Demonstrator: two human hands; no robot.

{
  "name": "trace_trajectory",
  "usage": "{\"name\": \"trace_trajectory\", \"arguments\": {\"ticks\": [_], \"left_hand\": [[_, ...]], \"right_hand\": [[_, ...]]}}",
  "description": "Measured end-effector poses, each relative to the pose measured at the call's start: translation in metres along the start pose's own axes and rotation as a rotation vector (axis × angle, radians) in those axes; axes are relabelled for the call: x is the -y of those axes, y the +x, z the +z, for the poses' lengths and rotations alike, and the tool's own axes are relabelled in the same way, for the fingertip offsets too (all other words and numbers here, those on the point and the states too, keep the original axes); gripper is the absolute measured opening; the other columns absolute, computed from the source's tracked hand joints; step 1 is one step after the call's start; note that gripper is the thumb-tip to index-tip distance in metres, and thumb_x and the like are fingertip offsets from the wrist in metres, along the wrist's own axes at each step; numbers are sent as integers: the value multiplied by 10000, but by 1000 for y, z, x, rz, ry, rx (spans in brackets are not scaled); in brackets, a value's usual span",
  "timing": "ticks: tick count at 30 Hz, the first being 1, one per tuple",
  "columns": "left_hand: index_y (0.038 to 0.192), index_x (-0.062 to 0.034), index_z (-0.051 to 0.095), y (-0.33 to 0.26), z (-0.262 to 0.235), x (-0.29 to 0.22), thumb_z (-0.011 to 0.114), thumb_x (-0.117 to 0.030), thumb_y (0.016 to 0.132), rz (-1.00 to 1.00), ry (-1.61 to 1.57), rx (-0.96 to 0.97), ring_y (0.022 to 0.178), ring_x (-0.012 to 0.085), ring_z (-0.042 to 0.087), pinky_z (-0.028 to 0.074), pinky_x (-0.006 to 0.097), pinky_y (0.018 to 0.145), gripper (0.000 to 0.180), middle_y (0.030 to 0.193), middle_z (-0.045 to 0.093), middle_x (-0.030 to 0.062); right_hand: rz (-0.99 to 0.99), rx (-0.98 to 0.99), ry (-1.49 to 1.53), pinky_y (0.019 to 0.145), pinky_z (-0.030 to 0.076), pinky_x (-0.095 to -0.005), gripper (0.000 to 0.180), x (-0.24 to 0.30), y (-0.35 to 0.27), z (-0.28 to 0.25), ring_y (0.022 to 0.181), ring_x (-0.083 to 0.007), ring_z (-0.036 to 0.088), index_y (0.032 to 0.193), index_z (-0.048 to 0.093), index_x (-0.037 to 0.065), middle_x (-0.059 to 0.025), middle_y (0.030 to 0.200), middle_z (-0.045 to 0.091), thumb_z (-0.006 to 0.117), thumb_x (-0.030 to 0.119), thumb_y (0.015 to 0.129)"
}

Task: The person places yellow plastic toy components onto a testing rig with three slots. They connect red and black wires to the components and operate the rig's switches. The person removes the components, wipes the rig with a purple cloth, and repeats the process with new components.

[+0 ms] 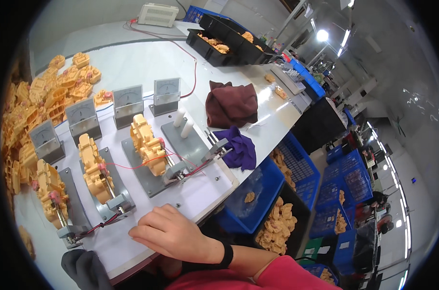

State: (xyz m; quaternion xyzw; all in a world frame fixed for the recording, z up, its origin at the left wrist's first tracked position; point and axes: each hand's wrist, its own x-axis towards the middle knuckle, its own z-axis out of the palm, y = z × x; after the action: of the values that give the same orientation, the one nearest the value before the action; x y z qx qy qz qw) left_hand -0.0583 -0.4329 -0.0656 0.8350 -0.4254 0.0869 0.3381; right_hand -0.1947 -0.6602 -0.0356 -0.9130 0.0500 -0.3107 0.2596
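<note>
My right hand point(173, 234), bare with a black wristband, lies over the front edge of a white test board point(147, 212). Its fingers stretch leftward and nothing shows in them. At the lower left, a dark grey gloved shape point(84, 270) looks like my left hand; its fingers are partly cut off by the frame edge. On the board stand three yellow plastic housings, at left point(50, 193), middle point(95, 169) and right point(147, 145), each on a grey plate with a metal clamp at its front. Another grey plate point(183, 140) bears two white pegs.
Several analogue meters point(127, 104) stand behind the plates. A heap of yellow housings point(40, 101) lies at left. Brown cloth point(231, 104) and purple cloth point(239, 150) lie at right. Blue crates point(258, 193) and black bins point(212, 46) hold more parts. A red wire point(195, 72) crosses the table.
</note>
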Motion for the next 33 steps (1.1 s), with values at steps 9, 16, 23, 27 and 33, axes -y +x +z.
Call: {"name": "trace_trajectory", "arguments": {"ticks": [9,16,23,27,33], "left_hand": [[1044,24,667,7,-2,-16,672,-65,897,-63,12,-8,1029,332,541,440,456,922,172,1067,614,159],[1051,30,644,8,0,-19,679,-57,897,-115,-63,-45,1024,320,545,469,427,900,180,1122,567,171],[1058,31,648,7,-1,-20,701,-57,885,-115,-28,-30,1058,322,541,460,441,918,201,1113,587,169],[1062,28,652,8,-3,-19,705,-48,880,-98,-35,-11,1073,328,537,458,447,925,205,1125,594,170],[1063,23,653,2,-1,-13,696,-73,883,-90,-77,-11,1081,335,533,453,447,932,208,1132,593,174]], "right_hand": [[1,50,-8,690,409,-300,220,-4,-1,-2,759,-166,557,1008,686,127,21,875,568,746,96,799],[20,106,-9,745,421,-331,219,-2,-2,-3,816,-205,552,1029,625,94,-21,912,555,642,88,810],[20,102,-25,737,420,-328,218,-1,-1,-3,813,-199,554,1024,626,96,-17,912,555,652,95,807],[22,103,-18,735,418,-328,222,-1,-1,-3,810,-199,554,1023,627,97,-18,908,556,658,96,804],[5,73,-14,689,405,-301,234,-2,0,-3,763,-163,558,1009,670,123,15,878,564,733,95,785]]}}
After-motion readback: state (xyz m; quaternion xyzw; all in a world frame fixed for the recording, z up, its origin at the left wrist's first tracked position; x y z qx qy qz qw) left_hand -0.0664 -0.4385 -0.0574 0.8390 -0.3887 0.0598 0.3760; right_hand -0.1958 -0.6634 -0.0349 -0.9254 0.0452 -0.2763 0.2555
